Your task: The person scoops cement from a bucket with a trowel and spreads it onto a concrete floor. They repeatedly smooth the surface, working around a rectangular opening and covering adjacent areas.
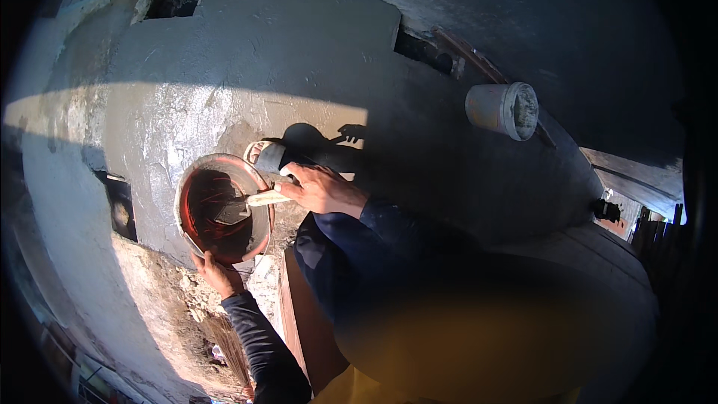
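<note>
A round, worn bucket (262,233) with a reddish inside is held tilted, its mouth toward me. My left hand (218,275) grips its lower rim, fingers closed over the edge. Inside lies some dark wet mix. My right hand (323,188) is closed round the pale wooden handle of a trowel (267,198), whose blade reaches into the bucket and has grey mix on it. Just beyond the right fingers is a grey and whitish thing (268,157), partly hidden; I cannot make out its kind.
Behind the bucket spreads a smooth grey plastered surface (284,45), partly sunlit, with dark rectangular openings (173,3). A whitish pail (490,107) stands at the right beside a long wooden strip (475,58). Rough broken masonry (168,292) and a bundle of thin sticks (228,344) lie lower left.
</note>
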`<state>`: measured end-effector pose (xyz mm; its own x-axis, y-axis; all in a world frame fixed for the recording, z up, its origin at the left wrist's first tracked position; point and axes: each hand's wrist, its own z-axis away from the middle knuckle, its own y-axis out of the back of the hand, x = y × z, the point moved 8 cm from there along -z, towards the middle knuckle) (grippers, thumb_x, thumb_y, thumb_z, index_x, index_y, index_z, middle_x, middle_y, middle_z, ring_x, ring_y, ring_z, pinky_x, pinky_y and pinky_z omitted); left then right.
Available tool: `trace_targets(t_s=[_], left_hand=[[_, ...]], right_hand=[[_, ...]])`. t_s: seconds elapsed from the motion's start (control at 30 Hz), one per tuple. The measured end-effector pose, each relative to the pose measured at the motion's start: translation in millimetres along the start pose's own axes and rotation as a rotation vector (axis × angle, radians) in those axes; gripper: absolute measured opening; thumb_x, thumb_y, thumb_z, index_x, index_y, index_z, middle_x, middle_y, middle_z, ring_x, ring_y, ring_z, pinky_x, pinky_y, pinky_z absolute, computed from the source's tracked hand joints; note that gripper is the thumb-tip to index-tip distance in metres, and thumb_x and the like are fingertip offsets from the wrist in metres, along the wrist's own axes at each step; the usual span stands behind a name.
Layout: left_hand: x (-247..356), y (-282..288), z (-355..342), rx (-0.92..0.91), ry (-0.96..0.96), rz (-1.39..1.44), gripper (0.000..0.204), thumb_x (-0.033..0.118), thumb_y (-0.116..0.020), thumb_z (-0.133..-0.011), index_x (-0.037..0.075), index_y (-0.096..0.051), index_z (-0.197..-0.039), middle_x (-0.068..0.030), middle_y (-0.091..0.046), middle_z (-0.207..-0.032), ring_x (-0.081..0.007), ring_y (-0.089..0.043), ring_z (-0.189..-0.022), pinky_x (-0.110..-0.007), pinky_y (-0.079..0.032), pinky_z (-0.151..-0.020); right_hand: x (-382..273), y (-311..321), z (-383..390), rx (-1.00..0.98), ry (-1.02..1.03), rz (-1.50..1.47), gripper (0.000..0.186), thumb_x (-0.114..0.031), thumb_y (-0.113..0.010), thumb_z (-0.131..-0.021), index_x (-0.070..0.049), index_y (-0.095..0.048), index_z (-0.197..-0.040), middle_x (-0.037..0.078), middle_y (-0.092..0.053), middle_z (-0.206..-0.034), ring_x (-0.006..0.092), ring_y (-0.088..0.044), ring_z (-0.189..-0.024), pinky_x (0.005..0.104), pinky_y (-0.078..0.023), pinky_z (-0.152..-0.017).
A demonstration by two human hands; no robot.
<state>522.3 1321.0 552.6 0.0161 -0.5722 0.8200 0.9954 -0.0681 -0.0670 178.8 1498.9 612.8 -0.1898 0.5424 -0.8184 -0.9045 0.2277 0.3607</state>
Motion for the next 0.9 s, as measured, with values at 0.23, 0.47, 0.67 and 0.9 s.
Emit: trace_targets(t_s=[0.23,0.47,0.67,0.9], left_hand=[[-2.6,-56.7,51.8,-0.195,0.109,-0.162,0.062,0.005,-0.059,-0.097,0.007,-0.045,-0.158,-0.0101,-0.065,-0.136,-0.0206,-0.065,-0.114,-0.035,-0.053,-0.100],[-21.5,-199.7,104.3,-0.594,0.129,-0.424,0.065,0.008,-0.063,-0.095,0.006,-0.047,-0.158,-0.0112,-0.064,-0.141,-0.0238,-0.065,-0.121,-0.038,-0.052,-0.104],[-65.9,-374.4,199.5,-0.800,0.123,-0.610,0.057,0.010,-0.067,-0.095,0.005,-0.055,-0.151,-0.0095,-0.066,-0.140,-0.0229,-0.062,-0.126,-0.040,-0.046,-0.110],[-175.3,-626.3,397.3,-1.268,0.075,-1.134,0.058,0.021,-0.068,-0.098,0.002,-0.053,-0.151,-0.0109,-0.060,-0.145,-0.0243,-0.059,-0.131,-0.038,-0.045,-0.111]], right_hand=[[120.0,58.6,94.5,0.264,-0.185,-0.247,0.065,-0.057,-0.055,-0.106,-0.010,-0.049,-0.150,0.016,-0.068,-0.131,0.0333,-0.068,-0.115,0.0442,-0.052,-0.099],[197.6,147.7,239.8,0.518,-0.399,-0.390,0.069,-0.058,-0.057,-0.106,-0.007,-0.049,-0.152,0.019,-0.063,-0.136,0.0272,-0.068,-0.111,0.0372,-0.051,-0.101],[286.7,241.1,318.5,0.686,-0.536,-0.671,0.072,-0.058,-0.057,-0.105,0.004,-0.056,-0.143,0.028,-0.068,-0.129,0.0395,-0.068,-0.118,0.0435,-0.052,-0.102],[399.9,293.2,495.5,1.038,-0.589,-1.319,0.065,-0.055,-0.054,-0.107,0.001,-0.060,-0.139,0.011,-0.071,-0.114,0.0158,-0.066,-0.098,0.0338,-0.056,-0.081]])
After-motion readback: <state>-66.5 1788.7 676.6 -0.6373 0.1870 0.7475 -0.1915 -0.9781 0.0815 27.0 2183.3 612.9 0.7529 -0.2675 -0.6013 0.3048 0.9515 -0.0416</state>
